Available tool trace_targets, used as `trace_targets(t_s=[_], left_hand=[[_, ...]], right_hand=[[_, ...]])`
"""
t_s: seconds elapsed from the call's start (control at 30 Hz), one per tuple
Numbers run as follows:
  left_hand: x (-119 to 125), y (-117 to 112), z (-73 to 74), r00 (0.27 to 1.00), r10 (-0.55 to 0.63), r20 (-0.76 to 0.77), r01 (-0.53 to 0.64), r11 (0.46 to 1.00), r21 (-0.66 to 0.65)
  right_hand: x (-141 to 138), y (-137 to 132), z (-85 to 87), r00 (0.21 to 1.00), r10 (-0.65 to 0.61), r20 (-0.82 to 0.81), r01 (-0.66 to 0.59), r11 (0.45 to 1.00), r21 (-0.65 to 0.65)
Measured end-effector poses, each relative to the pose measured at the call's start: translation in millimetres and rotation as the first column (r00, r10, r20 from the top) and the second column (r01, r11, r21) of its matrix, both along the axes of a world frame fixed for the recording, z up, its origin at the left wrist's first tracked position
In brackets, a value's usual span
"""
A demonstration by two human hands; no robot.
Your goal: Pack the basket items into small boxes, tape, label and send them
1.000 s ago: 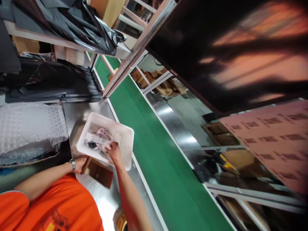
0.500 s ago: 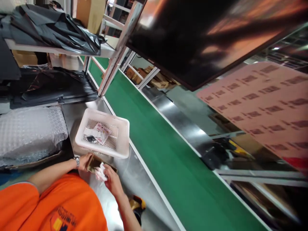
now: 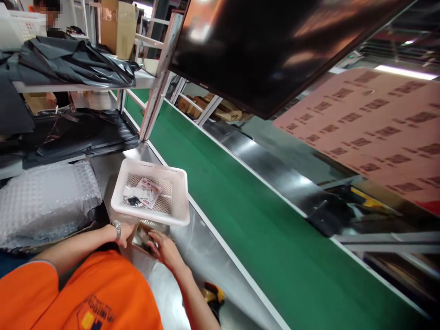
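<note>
Clasping small cardboard box point(image 3: 142, 238) with left grip point(image 3: 125, 233); right grip point(image 3: 165, 247) at its opening, clench impossible to tell, beside white basket point(image 3: 181, 198) on steel desk point(image 3: 202, 256).

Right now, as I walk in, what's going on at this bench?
A person in an orange shirt works at a steel bench beside a green conveyor belt. Both hands are at a small brown box just in front of a white basket. The left hand grips the box's side and the right hand has its fingers at the opening. A few small packets lie in the basket, and bubble wrap sits to the left.
</note>
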State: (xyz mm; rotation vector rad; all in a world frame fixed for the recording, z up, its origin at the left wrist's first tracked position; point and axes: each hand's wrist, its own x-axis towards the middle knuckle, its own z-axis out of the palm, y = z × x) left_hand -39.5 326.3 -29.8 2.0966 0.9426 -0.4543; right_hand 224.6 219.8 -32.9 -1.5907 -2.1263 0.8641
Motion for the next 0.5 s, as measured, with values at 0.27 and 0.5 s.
trace_targets(t_s=[0.27, 0.5], left_hand=[[17.4, 113.3, 62.1, 0.977, 0.211, 0.042, -0.212, 0.907, 0.365], [37.1, 147.8, 37.2, 0.964, 0.24, -0.117, -0.177, 0.903, 0.393]], right_hand=[[13.7, -53.2, -19.3, 0.943, -0.319, 0.1, 0.194, 0.765, 0.615], [17.3, -93.8, -30.4, 0.796, -0.602, 0.066, 0.56, 0.774, 0.296]])
